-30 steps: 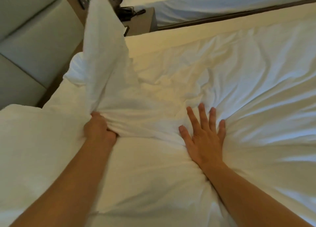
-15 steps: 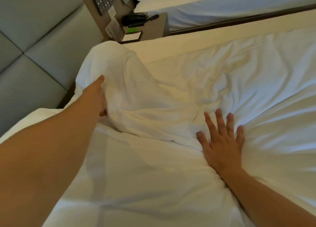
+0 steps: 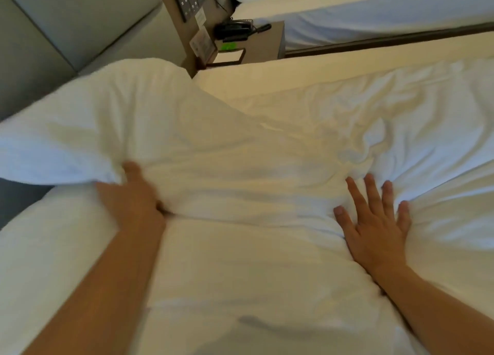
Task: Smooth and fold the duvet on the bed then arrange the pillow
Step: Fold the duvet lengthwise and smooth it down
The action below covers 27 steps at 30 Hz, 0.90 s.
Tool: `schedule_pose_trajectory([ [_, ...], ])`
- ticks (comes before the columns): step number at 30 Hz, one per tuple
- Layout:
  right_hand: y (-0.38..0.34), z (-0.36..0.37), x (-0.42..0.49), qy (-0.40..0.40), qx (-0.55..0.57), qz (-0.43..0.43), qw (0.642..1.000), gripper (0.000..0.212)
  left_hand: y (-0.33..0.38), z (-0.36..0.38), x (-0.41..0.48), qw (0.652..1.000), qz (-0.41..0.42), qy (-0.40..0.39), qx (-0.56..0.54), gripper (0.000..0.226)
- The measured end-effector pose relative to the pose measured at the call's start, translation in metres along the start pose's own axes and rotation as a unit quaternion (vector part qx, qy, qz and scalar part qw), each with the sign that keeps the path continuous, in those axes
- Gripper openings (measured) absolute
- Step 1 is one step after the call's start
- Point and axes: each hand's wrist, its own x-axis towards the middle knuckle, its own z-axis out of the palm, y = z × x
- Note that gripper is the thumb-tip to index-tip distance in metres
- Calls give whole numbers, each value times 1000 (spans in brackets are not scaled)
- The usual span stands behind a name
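A white duvet (image 3: 240, 279) covers the bed and is creased on the right side. A thick turned-over flap of it (image 3: 107, 119) bulges at the upper left and hangs past the bed's left side. My left hand (image 3: 131, 197) grips the flap's lower edge, thumb on top and fingers tucked under the fabric. My right hand (image 3: 374, 226) lies flat on the duvet with its fingers spread, pressing down where creases fan out. I cannot pick out a separate pillow among the white bedding.
A padded grey headboard wall (image 3: 66, 20) rises at the upper left. A bedside table (image 3: 270, 41) with a black phone (image 3: 232, 29) stands beyond the bed, under a switch panel (image 3: 191, 1). A second bed (image 3: 374, 15) lies at the top right.
The flap that my left hand held up high has come down and spread leftward over the bed. My left hand swung out and back, gripping its edge. My right hand stayed pressed flat.
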Motion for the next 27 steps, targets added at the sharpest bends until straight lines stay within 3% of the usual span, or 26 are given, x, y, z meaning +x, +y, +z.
schedule_pose_trajectory([
  [3, -3, -7, 1, -19, 7, 4, 1000, 66, -20, -11, -28, 997, -48, -19, 58, 54],
  [6, -9, -20, -1, -21, 41, 4, 999, 69, -8, -6, -37, 997, -13, -12, 72, 51],
  [11, -70, -59, -5, 60, 122, 23, 990, 73, -13, -7, -40, 996, -28, -41, 77, 45],
  [14, -133, -57, 23, -55, 93, -53, 993, 76, -22, -3, -37, 996, -30, -43, 76, 43],
  [17, -148, -9, 58, -172, -38, -86, 981, 72, -29, -1, -38, 996, -17, -33, 85, 43],
  [22, -142, 32, 75, -141, -74, -71, 985, 73, -25, 1, -42, 990, -38, -24, 137, 54],
  [23, -139, 32, 68, -124, -72, -79, 986, 72, -15, -4, -48, 987, 16, 0, 159, 58],
  [25, -132, 36, 48, -88, -66, -95, 989, 71, 15, -8, -68, 960, 213, 24, 179, 65],
  [27, -127, 41, 37, -63, -58, -100, 991, 72, 49, 17, -80, 904, 344, -73, 242, 71],
])
